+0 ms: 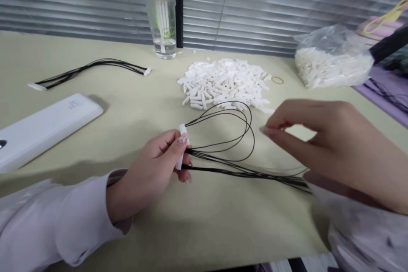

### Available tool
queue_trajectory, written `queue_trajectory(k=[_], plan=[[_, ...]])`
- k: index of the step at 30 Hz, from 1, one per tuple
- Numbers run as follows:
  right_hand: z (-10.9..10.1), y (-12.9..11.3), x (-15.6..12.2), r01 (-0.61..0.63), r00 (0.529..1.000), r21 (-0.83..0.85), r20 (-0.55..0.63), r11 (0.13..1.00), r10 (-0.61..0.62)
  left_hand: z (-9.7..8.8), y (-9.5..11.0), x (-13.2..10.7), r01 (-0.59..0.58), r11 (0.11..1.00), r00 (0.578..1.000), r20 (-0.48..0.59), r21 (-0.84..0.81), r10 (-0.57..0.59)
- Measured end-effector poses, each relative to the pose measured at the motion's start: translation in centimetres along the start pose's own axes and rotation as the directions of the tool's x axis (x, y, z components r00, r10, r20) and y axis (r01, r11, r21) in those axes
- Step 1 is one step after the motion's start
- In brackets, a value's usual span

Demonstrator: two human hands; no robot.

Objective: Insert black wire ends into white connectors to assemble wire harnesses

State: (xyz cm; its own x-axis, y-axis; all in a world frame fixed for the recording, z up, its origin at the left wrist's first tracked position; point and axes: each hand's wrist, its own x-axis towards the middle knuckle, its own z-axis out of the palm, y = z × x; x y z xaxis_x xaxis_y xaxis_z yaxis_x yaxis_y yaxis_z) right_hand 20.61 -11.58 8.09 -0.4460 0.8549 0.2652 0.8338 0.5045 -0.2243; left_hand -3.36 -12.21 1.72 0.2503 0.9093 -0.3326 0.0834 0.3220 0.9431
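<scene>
My left hand (156, 165) pinches a long white connector housing (182, 129) between thumb and fingers, holding it over the table. Thin black wires (229, 171) come out of the housing. Some of them bend round in loops (250, 125), while the rest run right in a bundle and pass beneath my right forearm. Right of the loops, my right hand (318, 136) hangs in the air, thumb and fingertips closed in a pinch. Anything between those fingertips is too small to make out. A heap of small white connector pieces (223, 80) lies just beyond both hands.
A finished-looking black wire harness (105, 63) lies at the far left, above a white power bank (47, 129). A clear cup (164, 21) holding some water stands by the blinds. At right are a yellow rubber band (277, 80) and a plastic bag (331, 61) of white pieces.
</scene>
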Motion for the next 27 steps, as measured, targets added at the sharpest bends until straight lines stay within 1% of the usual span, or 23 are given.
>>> queue_trajectory(k=[1, 2, 3, 4, 5, 7, 11, 14, 16, 19, 22, 25, 27], plan=[[0.0, 0.3, -0.2, 0.020, 0.989, 0.024, 0.145, 1.000, -0.024, 0.0, 0.0, 0.0, 0.005, 1.000, 1.000, -0.011, -0.012, -0.005], [0.2, 0.4, -0.3, 0.043, 0.960, 0.052, 0.276, 0.998, -0.055, 0.0, 0.0, -0.1, 0.008, 1.000, 1.000, -0.017, -0.015, -0.008], [0.6, 0.4, -0.4, 0.055, 0.924, 0.075, 0.373, 0.996, -0.080, 0.0, 0.0, -0.1, 0.010, 1.000, 1.000, -0.020, -0.008, -0.011], [1.1, 0.2, -0.3, 0.058, 0.897, 0.099, 0.432, 0.993, -0.096, 0.1, 0.0, -0.1, 0.012, 1.000, 1.000, -0.019, 0.002, -0.012], [1.7, -0.2, -0.2, 0.055, 0.884, 0.130, 0.454, 0.990, -0.109, 0.1, 0.1, -0.1, 0.011, 1.000, 1.000, -0.017, 0.009, -0.011], [2.9, -1.3, 0.2, 0.049, 0.897, 0.204, 0.422, 0.978, -0.133, 0.1, 0.2, -0.1, 0.003, 1.000, 1.000, -0.005, 0.022, -0.003], [4.5, -3.3, 0.9, 0.068, 0.941, 0.333, 0.293, 0.941, -0.171, 0.2, 0.5, -0.1, -0.024, 0.996, 1.000, 0.006, 0.085, 0.024], [5.1, -3.9, 1.0, 0.078, 0.959, 0.351, 0.228, 0.933, -0.167, 0.2, 0.6, -0.2, -0.042, 0.990, 0.999, 0.009, 0.131, 0.041], [5.2, -4.0, 1.0, 0.074, 0.964, 0.349, 0.214, 0.934, -0.156, 0.2, 0.6, -0.2, -0.050, 0.989, 0.999, 0.015, 0.140, 0.049], [5.3, -4.1, 0.9, 0.055, 0.965, 0.340, 0.222, 0.939, -0.138, 0.2, 0.5, -0.2, -0.063, 0.987, 0.998, 0.030, 0.145, 0.059], [5.4, -4.1, 0.9, 0.082, 0.970, 0.268, 0.201, 0.960, -0.139, 0.2, 0.4, -0.2, -0.073, 0.985, 0.997, 0.034, 0.156, 0.068], [5.2, -4.0, 1.1, 0.186, 0.964, 0.107, 0.175, 0.977, -0.202, 0.2, 0.4, -0.2, -0.085, 0.982, 0.996, 0.037, 0.166, 0.080], [4.7, -3.8, 1.1, 0.218, 0.964, -0.010, 0.159, 0.976, -0.213, 0.2, 0.4, -0.3, -0.082, 0.983, 0.996, 0.043, 0.165, 0.076]])
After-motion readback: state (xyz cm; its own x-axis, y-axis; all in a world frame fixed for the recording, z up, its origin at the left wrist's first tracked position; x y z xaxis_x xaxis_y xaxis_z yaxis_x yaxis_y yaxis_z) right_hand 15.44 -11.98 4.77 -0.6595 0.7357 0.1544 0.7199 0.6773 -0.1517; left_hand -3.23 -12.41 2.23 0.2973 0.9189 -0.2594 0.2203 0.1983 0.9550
